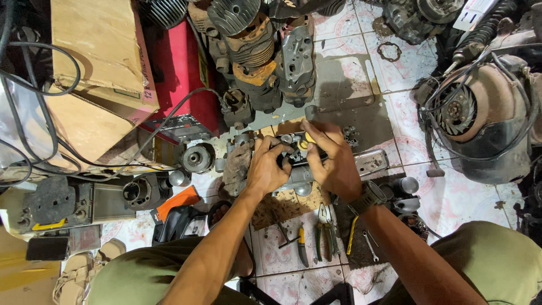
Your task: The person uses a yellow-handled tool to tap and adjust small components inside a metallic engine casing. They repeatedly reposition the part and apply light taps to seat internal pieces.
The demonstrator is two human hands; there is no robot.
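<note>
Head view shows both hands on a grey metal engine part [298, 169] that lies on the tiled floor [446, 203] in the middle of the picture. The left hand [265, 166] rests on the left side of this engine part, its fingers curled and close together over the top edge. The right hand [333, 158] lies on the right side, and its fingers pinch a small tool with a yellow handle [307, 139] against the part. Just below the engine part lie pliers with yellow and green grips [323, 226] and a small steel wrench [370, 245]. Left above the engine part stands a red metal box [180, 73], and far to its right sits a big round engine housing with black cables [485, 113].
</note>
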